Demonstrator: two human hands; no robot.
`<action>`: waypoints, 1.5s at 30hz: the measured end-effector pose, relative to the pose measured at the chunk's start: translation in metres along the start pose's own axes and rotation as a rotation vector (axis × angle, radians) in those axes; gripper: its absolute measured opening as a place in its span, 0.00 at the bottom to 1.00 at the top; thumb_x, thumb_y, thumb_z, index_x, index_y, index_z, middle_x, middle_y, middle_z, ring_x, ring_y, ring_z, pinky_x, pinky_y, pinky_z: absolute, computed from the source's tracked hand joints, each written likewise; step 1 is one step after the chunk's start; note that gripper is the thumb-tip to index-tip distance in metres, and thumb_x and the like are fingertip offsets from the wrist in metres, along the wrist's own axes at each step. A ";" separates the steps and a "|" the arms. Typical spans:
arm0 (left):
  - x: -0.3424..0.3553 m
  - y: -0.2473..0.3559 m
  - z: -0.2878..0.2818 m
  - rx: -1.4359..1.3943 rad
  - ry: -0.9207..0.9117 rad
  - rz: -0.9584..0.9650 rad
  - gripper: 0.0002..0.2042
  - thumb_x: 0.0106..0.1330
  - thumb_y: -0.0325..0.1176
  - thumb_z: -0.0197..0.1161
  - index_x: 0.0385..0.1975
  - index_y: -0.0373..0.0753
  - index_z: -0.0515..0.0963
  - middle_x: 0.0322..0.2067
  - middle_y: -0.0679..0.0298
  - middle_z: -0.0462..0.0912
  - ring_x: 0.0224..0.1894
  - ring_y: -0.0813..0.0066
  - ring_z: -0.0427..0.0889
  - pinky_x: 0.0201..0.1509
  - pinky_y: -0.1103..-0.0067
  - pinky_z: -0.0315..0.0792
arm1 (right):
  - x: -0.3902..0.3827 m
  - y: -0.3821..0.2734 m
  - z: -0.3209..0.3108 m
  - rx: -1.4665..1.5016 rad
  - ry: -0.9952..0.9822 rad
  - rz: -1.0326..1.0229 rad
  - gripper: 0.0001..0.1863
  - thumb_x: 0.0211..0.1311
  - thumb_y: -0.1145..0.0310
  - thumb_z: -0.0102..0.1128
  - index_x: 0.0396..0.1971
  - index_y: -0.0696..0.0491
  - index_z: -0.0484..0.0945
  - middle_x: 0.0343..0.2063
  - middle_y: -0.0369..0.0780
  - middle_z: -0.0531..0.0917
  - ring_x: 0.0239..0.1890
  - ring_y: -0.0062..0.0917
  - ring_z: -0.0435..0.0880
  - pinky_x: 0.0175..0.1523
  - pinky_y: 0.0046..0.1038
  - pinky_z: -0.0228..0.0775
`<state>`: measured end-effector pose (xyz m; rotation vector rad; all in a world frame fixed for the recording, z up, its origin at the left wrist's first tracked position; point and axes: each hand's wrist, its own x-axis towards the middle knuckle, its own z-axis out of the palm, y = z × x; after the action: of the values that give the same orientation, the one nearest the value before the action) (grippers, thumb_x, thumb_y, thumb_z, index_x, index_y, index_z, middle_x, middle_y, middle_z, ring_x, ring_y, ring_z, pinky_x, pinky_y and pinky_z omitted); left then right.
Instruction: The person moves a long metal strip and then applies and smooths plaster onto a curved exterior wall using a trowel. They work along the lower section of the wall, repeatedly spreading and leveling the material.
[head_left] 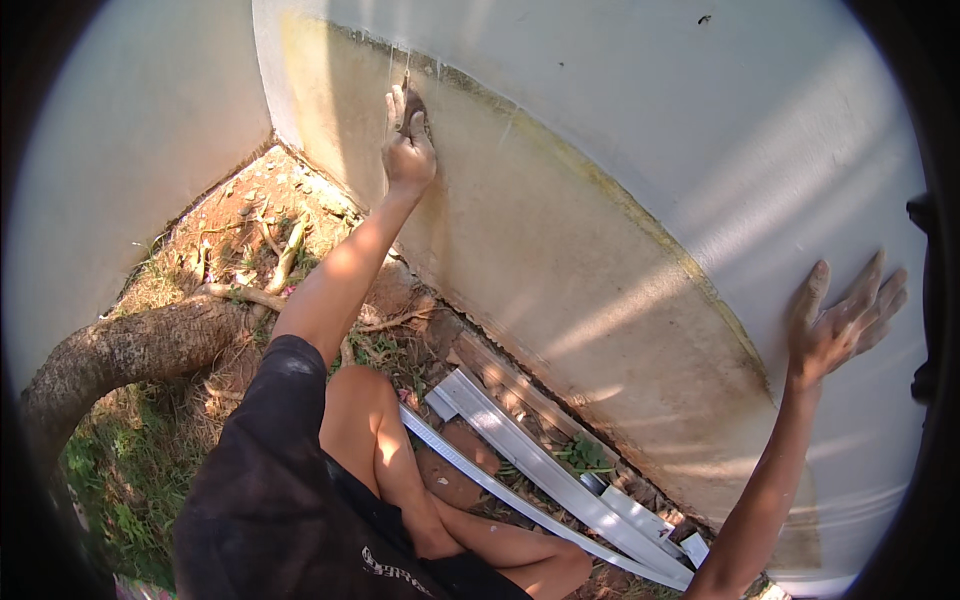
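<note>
My left hand is raised to the lower wall and closed around a small dark hand tool with a narrow upper tip; its exact kind is hard to make out. The tip is close to the upper edge of a beige, rough band on the wall, where thin pale streaks run. Out to the right, my right hand rests with spread fingers against the smooth, pale upper wall, holding nothing.
Long pale metal profiles lie on the ground along the wall's foot. At the left, a thick tree trunk with exposed roots reaches toward the wall corner. Grass grows below it. My bent knees are close to the profiles.
</note>
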<state>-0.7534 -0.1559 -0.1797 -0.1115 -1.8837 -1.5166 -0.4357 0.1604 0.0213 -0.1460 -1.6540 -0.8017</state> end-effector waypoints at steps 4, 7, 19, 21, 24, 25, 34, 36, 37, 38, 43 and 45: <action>0.021 0.000 -0.014 -0.028 -0.123 -0.590 0.22 0.69 0.36 0.46 0.58 0.28 0.62 0.61 0.43 0.58 0.65 0.51 0.56 0.61 0.72 0.60 | 0.000 -0.002 -0.001 -0.001 0.017 0.021 0.36 0.58 0.46 0.53 0.64 0.44 0.57 0.66 0.43 0.52 0.69 0.40 0.44 0.67 0.49 0.37; -0.003 0.000 0.015 0.017 -0.023 0.069 0.20 0.67 0.34 0.49 0.56 0.29 0.65 0.60 0.44 0.61 0.64 0.50 0.58 0.61 0.71 0.62 | 0.001 -0.002 -0.001 0.014 0.021 0.028 0.35 0.58 0.46 0.53 0.64 0.44 0.57 0.66 0.43 0.52 0.69 0.40 0.44 0.67 0.48 0.38; -0.004 0.017 -0.001 0.021 -0.080 -0.158 0.21 0.68 0.37 0.46 0.57 0.31 0.65 0.57 0.42 0.64 0.63 0.52 0.59 0.60 0.70 0.62 | 0.002 -0.004 -0.002 0.049 0.054 0.024 0.34 0.58 0.50 0.56 0.63 0.44 0.60 0.65 0.44 0.56 0.68 0.41 0.47 0.66 0.47 0.42; -0.031 0.014 0.019 -0.004 -0.008 0.647 0.22 0.69 0.38 0.46 0.58 0.32 0.63 0.60 0.45 0.61 0.65 0.52 0.56 0.62 0.70 0.61 | 0.003 -0.004 -0.002 0.022 0.043 0.001 0.33 0.57 0.50 0.56 0.62 0.44 0.61 0.64 0.45 0.56 0.68 0.41 0.48 0.66 0.48 0.42; -0.020 -0.017 0.015 0.016 0.050 0.520 0.21 0.69 0.39 0.47 0.57 0.31 0.65 0.56 0.45 0.66 0.60 0.50 0.65 0.57 0.68 0.65 | 0.004 -0.002 -0.001 0.072 0.073 -0.039 0.33 0.57 0.49 0.56 0.61 0.44 0.63 0.64 0.45 0.58 0.68 0.41 0.49 0.66 0.48 0.43; -0.009 -0.029 0.006 0.076 -0.037 0.110 0.21 0.70 0.41 0.45 0.52 0.30 0.70 0.47 0.41 0.74 0.50 0.48 0.75 0.49 0.65 0.70 | 0.004 -0.002 -0.001 0.050 0.063 -0.013 0.32 0.57 0.49 0.56 0.60 0.45 0.64 0.63 0.45 0.59 0.68 0.41 0.50 0.65 0.48 0.44; -0.034 0.001 0.033 -0.010 0.052 0.559 0.19 0.66 0.31 0.50 0.54 0.27 0.67 0.55 0.41 0.67 0.60 0.45 0.63 0.60 0.66 0.62 | 0.002 -0.004 0.000 0.028 0.044 -0.015 0.33 0.59 0.48 0.53 0.62 0.47 0.61 0.63 0.47 0.57 0.68 0.41 0.48 0.67 0.48 0.39; -0.037 -0.006 0.037 -0.087 0.023 0.648 0.20 0.65 0.28 0.51 0.56 0.28 0.65 0.59 0.42 0.62 0.63 0.44 0.58 0.63 0.66 0.59 | 0.002 -0.003 0.000 0.042 0.035 -0.026 0.33 0.59 0.48 0.52 0.62 0.47 0.60 0.64 0.47 0.56 0.68 0.41 0.46 0.67 0.48 0.38; -0.029 -0.014 0.032 -0.055 -0.040 0.627 0.21 0.64 0.27 0.51 0.57 0.28 0.64 0.60 0.42 0.59 0.64 0.43 0.56 0.65 0.66 0.57 | 0.002 -0.002 0.000 0.052 0.034 -0.032 0.33 0.59 0.47 0.51 0.62 0.47 0.60 0.64 0.47 0.56 0.69 0.41 0.46 0.67 0.48 0.38; -0.018 -0.024 0.023 -0.047 0.039 0.612 0.20 0.65 0.27 0.50 0.57 0.28 0.64 0.60 0.43 0.59 0.64 0.45 0.57 0.64 0.67 0.58 | 0.002 -0.001 0.001 0.045 0.034 -0.035 0.33 0.59 0.47 0.51 0.63 0.46 0.60 0.64 0.47 0.55 0.69 0.41 0.45 0.67 0.48 0.37; 0.027 -0.027 -0.007 0.005 0.281 -0.464 0.21 0.68 0.42 0.45 0.41 0.27 0.75 0.39 0.43 0.79 0.43 0.46 0.77 0.48 0.64 0.68 | 0.002 -0.002 0.002 0.028 0.053 -0.031 0.33 0.60 0.47 0.51 0.63 0.45 0.59 0.64 0.46 0.55 0.69 0.41 0.45 0.67 0.49 0.36; 0.009 0.006 0.004 -0.088 0.117 -0.461 0.20 0.68 0.41 0.46 0.43 0.26 0.74 0.41 0.42 0.78 0.47 0.48 0.76 0.51 0.66 0.68 | 0.002 -0.003 0.001 0.038 0.043 -0.015 0.33 0.60 0.47 0.51 0.63 0.45 0.59 0.64 0.46 0.55 0.69 0.42 0.45 0.67 0.49 0.37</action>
<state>-0.7591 -0.1536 -0.1705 0.3889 -1.8276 -1.8632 -0.4386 0.1583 0.0218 -0.0890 -1.6307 -0.7795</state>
